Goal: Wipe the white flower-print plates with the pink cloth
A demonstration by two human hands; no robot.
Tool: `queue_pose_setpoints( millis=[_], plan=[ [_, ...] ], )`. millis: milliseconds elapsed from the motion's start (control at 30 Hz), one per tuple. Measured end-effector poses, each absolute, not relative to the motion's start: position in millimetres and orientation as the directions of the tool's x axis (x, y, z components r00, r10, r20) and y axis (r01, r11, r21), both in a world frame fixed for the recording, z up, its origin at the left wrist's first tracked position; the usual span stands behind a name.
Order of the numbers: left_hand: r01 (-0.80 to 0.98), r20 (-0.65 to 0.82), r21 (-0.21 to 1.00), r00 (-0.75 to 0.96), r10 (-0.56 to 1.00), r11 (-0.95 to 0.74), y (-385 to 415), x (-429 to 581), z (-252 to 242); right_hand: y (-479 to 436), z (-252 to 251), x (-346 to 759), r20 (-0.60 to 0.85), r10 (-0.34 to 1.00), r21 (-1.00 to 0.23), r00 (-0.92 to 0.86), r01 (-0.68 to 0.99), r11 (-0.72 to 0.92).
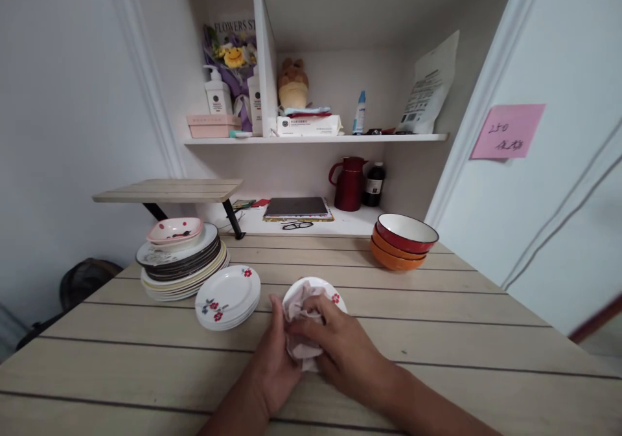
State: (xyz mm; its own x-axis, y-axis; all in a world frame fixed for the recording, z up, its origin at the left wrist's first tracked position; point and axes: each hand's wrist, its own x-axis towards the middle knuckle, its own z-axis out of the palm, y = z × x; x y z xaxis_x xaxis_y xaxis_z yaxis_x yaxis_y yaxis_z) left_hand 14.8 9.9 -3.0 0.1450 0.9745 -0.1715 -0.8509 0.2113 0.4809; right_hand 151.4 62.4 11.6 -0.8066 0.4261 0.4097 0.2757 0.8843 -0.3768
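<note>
A small white plate with red flowers (335, 293) is held just above the wooden table (437, 319) in front of me. My left hand (273, 358) grips the plate's near left edge from below. My right hand (340, 342) presses a crumpled pale pink cloth (301, 352) against the plate's face, fingers closed on it. A short stack of matching flowered plates (227, 297) lies on the table just left of my hands.
A tall pile of mixed plates (182, 264) topped by a pink dish stands at the far left. Stacked red and orange bowls (403, 241) sit at the far right. Behind are shelves with a red jug (348, 183), a tablet (296, 206) and glasses.
</note>
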Motion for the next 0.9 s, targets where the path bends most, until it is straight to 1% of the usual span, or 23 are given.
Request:
queue_pose_setpoints(
  millis=[100, 167, 267, 367, 467, 567, 600, 667, 767, 833, 900],
  plan=[
    [-0.866, -0.130, 0.466, 0.134, 0.982, 0.180, 14, 16, -11, 73, 7, 150, 0.507, 0.411, -0.235, -0.758, 0.337, 0.912],
    [-0.873, -0.097, 0.467, 0.104, 0.990, 0.137, 17, 16, -17, 82, 5, 153, 0.532, 0.450, -0.195, -0.717, 0.413, 0.890],
    [-0.883, -0.043, 0.460, 0.079, 0.996, 0.090, 20, 14, -21, 88, 6, 158, 0.485, 0.512, -0.216, -0.709, 0.471, 0.856],
    [-0.889, -0.044, 0.445, 0.096, 0.994, 0.106, 18, 12, -17, 81, 13, 162, 0.377, 0.548, -0.283, -0.747, 0.471, 0.836],
    [-0.882, -0.097, 0.441, 0.135, 0.986, 0.165, 14, 13, -9, 68, 19, 161, 0.289, 0.511, -0.350, -0.810, 0.407, 0.844],
    [-0.871, -0.130, 0.449, 0.160, 0.979, 0.202, 11, 16, -7, 60, 18, 157, 0.308, 0.471, -0.395, -0.827, 0.339, 0.854],
    [-0.870, -0.129, 0.449, 0.163, 0.978, 0.204, 11, 18, -8, 60, 17, 155, 0.342, 0.464, -0.388, -0.817, 0.327, 0.862],
    [-0.875, -0.111, 0.442, 0.167, 0.980, 0.199, 12, 20, -11, 64, 12, 152, 0.426, 0.450, -0.327, -0.785, 0.330, 0.886],
    [-0.886, -0.079, 0.432, 0.153, 0.985, 0.172, 15, 20, -16, 76, 7, 153, 0.495, 0.466, -0.208, -0.734, 0.420, 0.883],
    [-0.886, -0.073, 0.443, 0.119, 0.990, 0.139, 17, 18, -17, 83, 7, 156, 0.468, 0.514, -0.182, -0.718, 0.491, 0.852],
    [-0.879, -0.081, 0.462, 0.093, 0.992, 0.120, 18, 16, -14, 86, 9, 160, 0.396, 0.568, -0.195, -0.721, 0.539, 0.819]
  ],
)
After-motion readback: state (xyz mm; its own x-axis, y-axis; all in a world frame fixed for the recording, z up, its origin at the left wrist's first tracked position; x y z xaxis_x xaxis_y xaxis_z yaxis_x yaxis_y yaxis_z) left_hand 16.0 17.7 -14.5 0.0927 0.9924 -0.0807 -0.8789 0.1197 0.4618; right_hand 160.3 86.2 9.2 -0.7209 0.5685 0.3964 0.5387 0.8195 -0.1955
